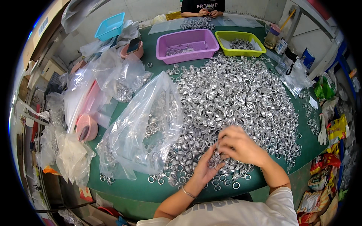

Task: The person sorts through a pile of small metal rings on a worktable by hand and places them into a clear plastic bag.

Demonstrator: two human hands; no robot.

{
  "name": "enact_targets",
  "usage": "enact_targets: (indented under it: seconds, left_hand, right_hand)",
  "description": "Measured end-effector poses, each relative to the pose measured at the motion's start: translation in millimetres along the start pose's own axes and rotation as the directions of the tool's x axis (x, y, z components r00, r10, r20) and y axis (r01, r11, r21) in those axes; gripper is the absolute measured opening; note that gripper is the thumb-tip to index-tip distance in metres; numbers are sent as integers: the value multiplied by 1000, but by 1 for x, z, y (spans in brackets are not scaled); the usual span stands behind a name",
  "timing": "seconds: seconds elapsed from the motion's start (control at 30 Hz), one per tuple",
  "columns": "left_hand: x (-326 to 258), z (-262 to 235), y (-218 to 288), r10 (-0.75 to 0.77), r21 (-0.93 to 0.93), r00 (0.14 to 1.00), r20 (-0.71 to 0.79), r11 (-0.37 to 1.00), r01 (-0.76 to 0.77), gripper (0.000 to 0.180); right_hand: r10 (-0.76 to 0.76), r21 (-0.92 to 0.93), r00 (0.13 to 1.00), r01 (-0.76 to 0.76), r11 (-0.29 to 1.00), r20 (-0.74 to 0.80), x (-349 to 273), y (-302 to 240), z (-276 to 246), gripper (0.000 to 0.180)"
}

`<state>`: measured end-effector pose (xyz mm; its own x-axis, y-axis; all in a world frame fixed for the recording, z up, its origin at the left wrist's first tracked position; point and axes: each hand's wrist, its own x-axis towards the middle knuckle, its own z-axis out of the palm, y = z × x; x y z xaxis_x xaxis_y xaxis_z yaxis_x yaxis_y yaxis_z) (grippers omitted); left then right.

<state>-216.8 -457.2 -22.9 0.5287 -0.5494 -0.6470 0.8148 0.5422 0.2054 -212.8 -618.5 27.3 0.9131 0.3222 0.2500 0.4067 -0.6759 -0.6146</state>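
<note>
A large heap of small silvery metal rings (233,94) covers the middle and right of the green table (143,190). At the heap's near edge my left hand (204,170) is cupped, its fingers curled round several metal rings. Just above and to the right of it, my right hand (241,146) has bent fingers close to the left fingertips. Whatever sits between the right fingers is too small or hidden to name. To the left of my hands, a clear plastic bag (139,124) lies over part of the heap, with more rings showing beneath it.
At the far side stand a purple basin (177,57) and a yellow-green basin (243,54), both with metal pieces inside. Plastic bags and a pink cup (86,128) crowd the left edge. A lidded jar (285,62) stands at the far right. A person (203,9) works across the table.
</note>
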Motion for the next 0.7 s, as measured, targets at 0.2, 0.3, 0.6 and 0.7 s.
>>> enact_targets:
  seconds: [0.2,0.3,0.6,0.7]
  left_hand:
    - [15,-35,-4,-48,115,915,400,993,2,26]
    - [16,-36,-5,-139,102,874,466,989,103,19]
    - [16,-34,-5,-106,45,877,469,994,96,16]
    - [15,-34,-6,-99,48,880,465,995,87,17]
  right_hand:
    - [139,62,940,-126,990,-312,25,18,-4,36]
    - [-52,-283,904,-78,956,-425,60,46,-14,45]
    - [-81,-442,959,-50,895,-273,66,58,4,44]
    - [-57,-335,971,-25,942,-234,46,40,4,38]
